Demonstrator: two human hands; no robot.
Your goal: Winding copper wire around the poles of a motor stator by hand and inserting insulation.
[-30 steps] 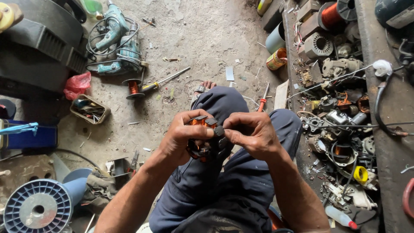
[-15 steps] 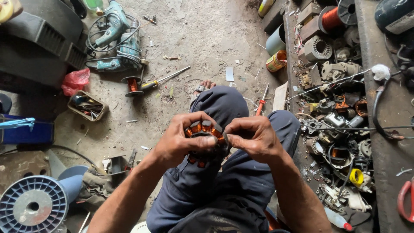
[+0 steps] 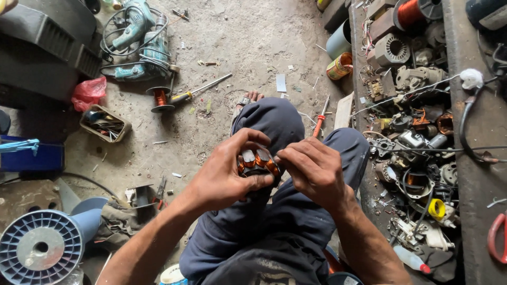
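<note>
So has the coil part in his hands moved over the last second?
Yes. The copper coil part has risen slightly off the lap toward the knee.

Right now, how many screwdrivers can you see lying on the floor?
2: a yellow-handled screwdriver beside the copper wire spool, a red-handled screwdriver by the right knee. The clutter may hide more.

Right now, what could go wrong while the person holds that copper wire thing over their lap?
1. The motor coil rests only in the left hand and right hand above the knees; it might slip onto the bare foot.
2. The fingertips pinch at thin copper windings, which could nick skin or snap.
3. A screwdriver lies close to the leg and could get kicked.
</note>
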